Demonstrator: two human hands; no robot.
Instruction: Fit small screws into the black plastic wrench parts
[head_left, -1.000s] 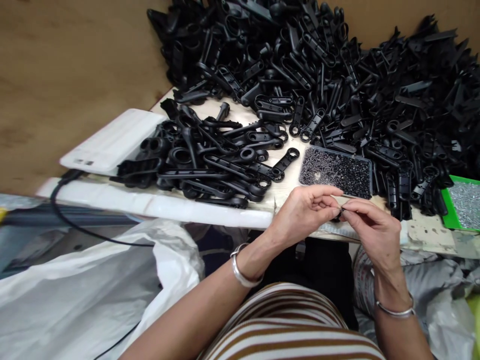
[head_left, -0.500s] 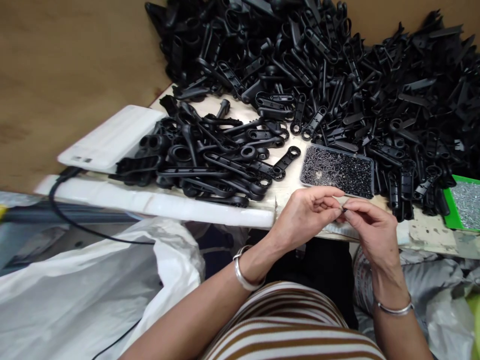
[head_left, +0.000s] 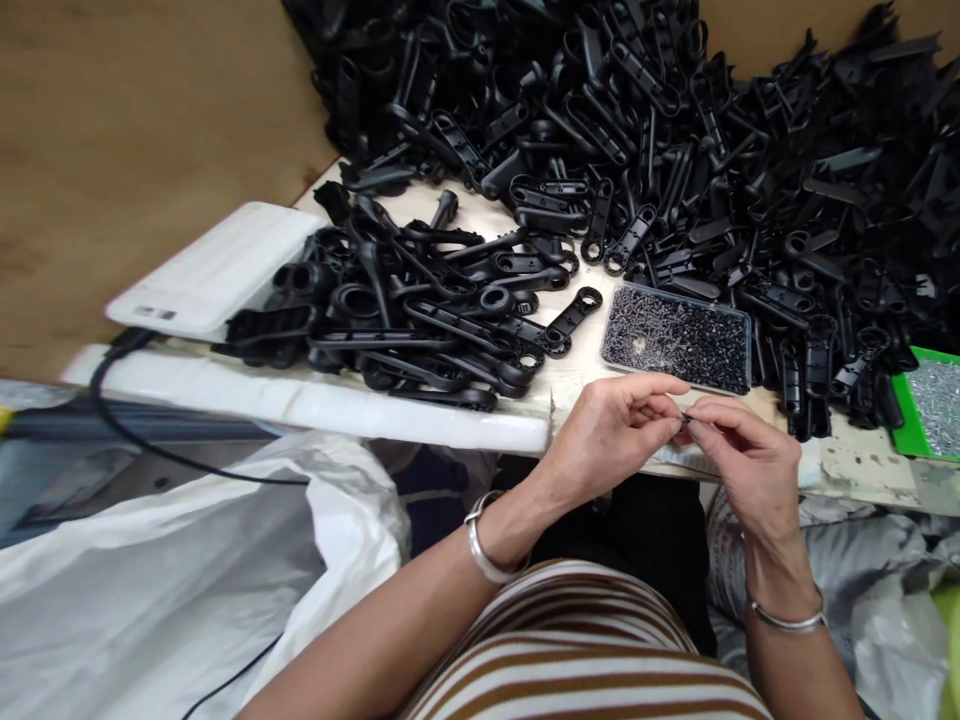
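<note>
Hands: two, both mine, the left hand (head_left: pixel 600 430) and the right hand (head_left: pixel 754 450), meeting at the table's near edge.
Piece: one showing, a tiny dark piece (head_left: pixel 685 420) where my fingertips meet, just in front of the clear tray.
Left grip: thumb and finger pinched together on the piece.
Right grip: thumb and forefinger clamped on it from the other side.
Trays: two, a clear tray (head_left: pixel 748 350) of small dark bits (far too many to count) and a green tray (head_left: pixel 909 425) of silver bits at my right.
Heaps: two of black parts, a big heap (head_left: pixel 600 150) at the back and a smaller heap (head_left: pixel 427 330) to my left, their parts too tangled to count.
White case: one white case (head_left: pixel 214 270), beside the smaller heap.
Bangles: two, a left bangle (head_left: pixel 475 545) and a right bangle (head_left: pixel 787 622), one on each wrist.
Piece's direction: I cannot tell which way it points (my fingers cover most of it).
Piece's long axis: too small and hidden to make out.
</note>
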